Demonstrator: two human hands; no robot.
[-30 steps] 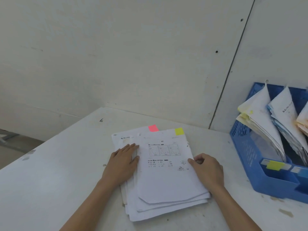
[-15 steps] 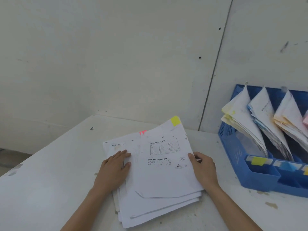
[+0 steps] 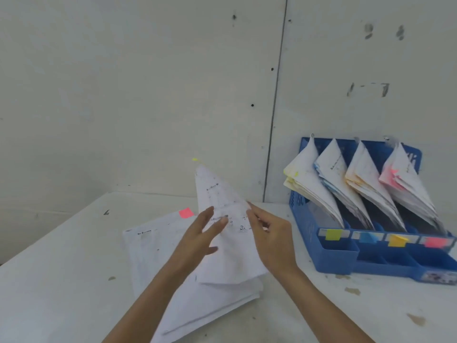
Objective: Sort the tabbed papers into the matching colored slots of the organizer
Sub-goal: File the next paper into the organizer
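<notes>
1 sheet (image 3: 218,191) pinched by right hand (image 3: 274,243).

A white printed sheet (image 3: 223,194) with a yellow tab (image 3: 195,159) tilts up, pinched in the right hand (image 3: 272,240), over a loose stack of papers (image 3: 158,258) whose top page bears a pink tab (image 3: 186,213). Right of it, a blue organizer (image 3: 333,254) holds leaning papers in yellow, blue, orange and pink slots.

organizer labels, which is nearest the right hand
The yellow-green label, leftmost of four; the blue label, orange label and pink label lie farther from the right hand.
</notes>
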